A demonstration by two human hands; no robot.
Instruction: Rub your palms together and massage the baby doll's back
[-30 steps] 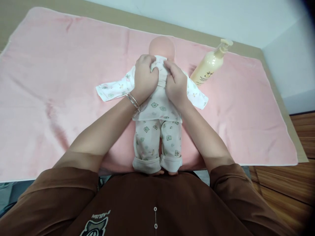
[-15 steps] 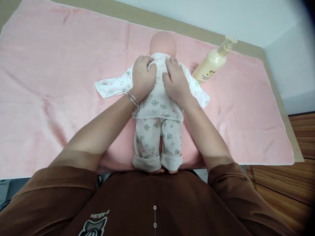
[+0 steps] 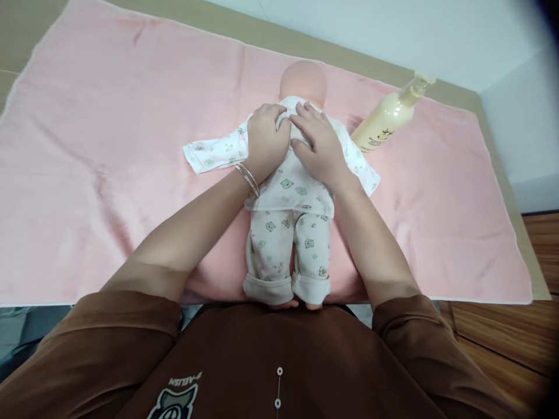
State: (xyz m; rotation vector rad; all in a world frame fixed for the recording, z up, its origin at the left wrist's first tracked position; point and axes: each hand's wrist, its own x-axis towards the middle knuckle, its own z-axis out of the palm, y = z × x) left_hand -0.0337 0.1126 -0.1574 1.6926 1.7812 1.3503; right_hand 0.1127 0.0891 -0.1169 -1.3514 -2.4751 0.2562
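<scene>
A baby doll [image 3: 290,195] in a white printed top and cuffed trousers lies lengthwise before me, its bald head [image 3: 303,81] away from me and its feet at my shirt. No face shows; it appears to lie on its front. My left hand [image 3: 268,139] rests on the doll's upper back at the left shoulder, thumb apart and fingertips curving over the shoulder. My right hand [image 3: 318,145] lies on the upper back at the right, its fingers stretched and slightly spread, the thumb pointing toward my left hand. Neither hand appears to grip anything.
A cream pump bottle [image 3: 384,122] stands or leans right of the doll, close to its right sleeve. A pink blanket [image 3: 445,221] with some creases covers most of the table [image 3: 484,116]. A pale wall [image 3: 393,35] rises behind the table.
The right fingers have shifted inward on the doll's back and spread flatter. The left hand stays on the shoulder. The whole view has moved slightly, so everything appears further right.
</scene>
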